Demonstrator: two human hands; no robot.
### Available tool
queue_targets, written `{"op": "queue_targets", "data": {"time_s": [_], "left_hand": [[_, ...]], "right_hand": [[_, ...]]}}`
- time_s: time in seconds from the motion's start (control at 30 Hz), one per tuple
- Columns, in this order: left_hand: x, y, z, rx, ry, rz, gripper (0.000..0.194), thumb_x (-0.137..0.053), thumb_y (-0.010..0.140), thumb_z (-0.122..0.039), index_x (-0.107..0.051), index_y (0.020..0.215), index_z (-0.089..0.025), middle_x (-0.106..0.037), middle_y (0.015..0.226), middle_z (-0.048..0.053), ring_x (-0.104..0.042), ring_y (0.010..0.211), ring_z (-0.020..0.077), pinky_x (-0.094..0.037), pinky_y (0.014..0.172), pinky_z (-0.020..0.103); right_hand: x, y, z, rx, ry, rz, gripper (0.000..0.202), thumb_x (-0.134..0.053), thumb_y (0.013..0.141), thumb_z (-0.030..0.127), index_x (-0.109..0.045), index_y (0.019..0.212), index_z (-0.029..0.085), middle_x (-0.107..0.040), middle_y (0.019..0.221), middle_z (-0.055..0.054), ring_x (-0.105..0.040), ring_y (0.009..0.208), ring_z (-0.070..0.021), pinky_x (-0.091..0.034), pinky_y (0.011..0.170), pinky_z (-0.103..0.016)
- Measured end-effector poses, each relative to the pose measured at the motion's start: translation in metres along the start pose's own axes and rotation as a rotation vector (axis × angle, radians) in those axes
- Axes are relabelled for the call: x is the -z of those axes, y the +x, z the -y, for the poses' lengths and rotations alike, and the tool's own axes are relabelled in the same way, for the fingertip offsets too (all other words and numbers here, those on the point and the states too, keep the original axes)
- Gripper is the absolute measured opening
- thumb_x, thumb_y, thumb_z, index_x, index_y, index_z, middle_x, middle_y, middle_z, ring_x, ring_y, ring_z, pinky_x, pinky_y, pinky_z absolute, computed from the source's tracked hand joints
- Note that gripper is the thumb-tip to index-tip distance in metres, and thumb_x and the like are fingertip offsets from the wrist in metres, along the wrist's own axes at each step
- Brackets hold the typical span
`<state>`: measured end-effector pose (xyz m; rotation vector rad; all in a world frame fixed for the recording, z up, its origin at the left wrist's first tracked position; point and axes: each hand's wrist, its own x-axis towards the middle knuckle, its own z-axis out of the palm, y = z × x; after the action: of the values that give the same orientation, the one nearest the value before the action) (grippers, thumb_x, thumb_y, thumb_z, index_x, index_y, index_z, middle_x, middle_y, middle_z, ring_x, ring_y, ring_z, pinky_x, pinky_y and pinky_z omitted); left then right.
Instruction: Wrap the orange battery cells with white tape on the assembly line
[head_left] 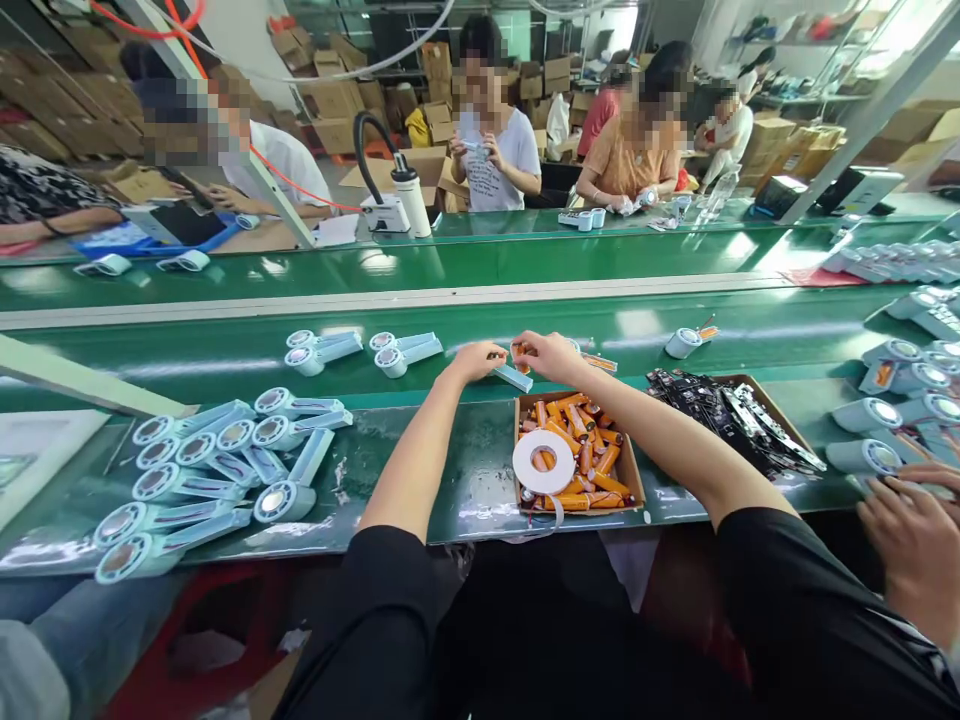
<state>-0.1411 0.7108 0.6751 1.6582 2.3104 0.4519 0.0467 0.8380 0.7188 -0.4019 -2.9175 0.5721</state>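
Observation:
In the head view, my left hand (478, 362) is closed at a light-blue handheld fan body (514, 378); its handle sticks out below the fingers and the rest is hidden. Close by on the right, my right hand (553, 356) is bent in a pinch at a small orange piece (518, 356), which looks like a battery cell but is mostly covered by the fingers. Another fan body with an orange cell (600, 363) lies behind my right wrist. Below my hands, a cardboard box (639, 488) holds orange battery cells (604, 484) and a white tape roll (543, 462).
Fan bodies (199, 448) cluster at left; two more (407, 350) lie on the green conveyor (465, 300). Right of the box are black circuit strips (720, 420), another fan (684, 343) and stacked fans (866, 415). A co-worker's hand (911, 530) is at far right; people sit opposite.

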Motion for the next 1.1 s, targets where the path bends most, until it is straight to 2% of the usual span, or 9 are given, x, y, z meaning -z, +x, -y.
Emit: {"op": "queue_targets", "data": {"time_s": [0.23, 0.47, 0.57, 0.67, 0.73, 0.8, 0.9, 1.0, 1.1], "left_hand": [[-0.019, 0.011, -0.001, 0.099, -0.080, -0.104, 0.022, -0.060, 0.095, -0.035, -0.077, 0.105, -0.025, -0.078, 0.108, 0.006, -0.069, 0.101, 0.0242, -0.045, 0.085, 0.030], [-0.022, 0.018, -0.004, 0.109, -0.138, -0.105, 0.024, -0.059, 0.097, -0.033, -0.077, 0.106, -0.019, -0.078, 0.113, 0.009, -0.068, 0.103, 0.0228, -0.044, 0.083, 0.028], [-0.022, 0.022, -0.011, 0.124, -0.139, -0.102, 0.028, -0.057, 0.099, -0.036, -0.078, 0.104, -0.017, -0.079, 0.107, 0.011, -0.069, 0.099, 0.0232, -0.046, 0.082, 0.029], [-0.019, 0.023, -0.021, 0.132, -0.121, -0.104, 0.029, -0.058, 0.100, -0.037, -0.079, 0.103, -0.018, -0.079, 0.106, 0.011, -0.070, 0.098, 0.0233, -0.047, 0.085, 0.030], [-0.012, 0.018, -0.021, 0.134, -0.095, -0.114, 0.028, -0.062, 0.097, -0.041, -0.078, 0.110, -0.022, -0.078, 0.115, 0.010, -0.069, 0.106, 0.0233, -0.048, 0.091, 0.029], [0.002, 0.008, -0.009, 0.160, -0.048, -0.141, 0.039, -0.065, 0.095, -0.047, -0.073, 0.126, -0.024, -0.072, 0.133, 0.009, -0.062, 0.123, 0.0248, -0.045, 0.103, 0.030], [0.033, -0.014, 0.028, 0.278, 0.058, -0.179, 0.070, -0.072, 0.087, -0.052, -0.057, 0.147, -0.020, -0.049, 0.159, 0.015, -0.035, 0.150, 0.0366, -0.028, 0.123, 0.048], [0.064, -0.033, 0.065, 0.427, 0.154, -0.074, 0.090, -0.084, 0.072, -0.050, -0.052, 0.151, -0.021, -0.046, 0.160, 0.021, -0.022, 0.151, 0.0530, -0.023, 0.117, 0.072], [0.077, -0.050, 0.075, 0.443, 0.211, 0.047, 0.087, -0.081, 0.074, -0.050, -0.052, 0.152, -0.024, -0.055, 0.152, 0.020, -0.027, 0.147, 0.0537, -0.035, 0.110, 0.071]], "right_hand": [[-0.013, 0.024, 0.004, 0.009, -0.255, 0.199, 0.044, -0.058, 0.101, 0.046, -0.064, 0.134, 0.019, -0.077, 0.112, -0.017, -0.073, 0.103, -0.0324, -0.051, 0.084, -0.034], [-0.019, 0.023, 0.004, 0.007, -0.363, 0.360, 0.048, -0.051, 0.102, 0.051, -0.061, 0.144, 0.028, -0.072, 0.128, -0.017, -0.071, 0.112, -0.0343, -0.053, 0.091, -0.041], [-0.024, 0.024, 0.007, 0.004, -0.390, 0.409, 0.052, -0.053, 0.099, 0.059, -0.068, 0.136, 0.026, -0.072, 0.128, -0.018, -0.071, 0.113, -0.0361, -0.054, 0.092, -0.044], [-0.022, 0.028, 0.004, 0.028, -0.398, 0.421, 0.043, -0.063, 0.095, 0.053, -0.075, 0.124, 0.024, -0.075, 0.124, -0.018, -0.071, 0.114, -0.0356, -0.055, 0.092, -0.043], [-0.015, 0.028, -0.005, 0.035, -0.391, 0.393, 0.036, -0.064, 0.095, 0.042, -0.075, 0.125, 0.026, -0.076, 0.122, -0.016, -0.073, 0.112, -0.0340, -0.055, 0.092, -0.042], [-0.005, 0.024, -0.019, 0.026, -0.375, 0.342, 0.037, -0.063, 0.096, 0.033, -0.073, 0.130, 0.026, -0.076, 0.123, -0.015, -0.073, 0.112, -0.0335, -0.056, 0.093, -0.042], [0.009, 0.013, -0.035, 0.035, -0.319, 0.259, 0.039, -0.064, 0.096, 0.030, -0.072, 0.134, 0.023, -0.070, 0.138, -0.015, -0.068, 0.125, -0.0323, -0.052, 0.106, -0.042], [0.022, -0.005, -0.035, 0.052, -0.245, 0.163, 0.039, -0.056, 0.102, 0.037, -0.070, 0.136, 0.022, -0.062, 0.150, -0.011, -0.060, 0.138, -0.0270, -0.045, 0.117, -0.039], [0.032, -0.037, -0.023, 0.108, -0.027, -0.001, 0.038, -0.055, 0.104, 0.038, -0.071, 0.134, 0.021, -0.066, 0.145, -0.009, -0.060, 0.138, -0.0239, -0.044, 0.120, -0.040]]}}
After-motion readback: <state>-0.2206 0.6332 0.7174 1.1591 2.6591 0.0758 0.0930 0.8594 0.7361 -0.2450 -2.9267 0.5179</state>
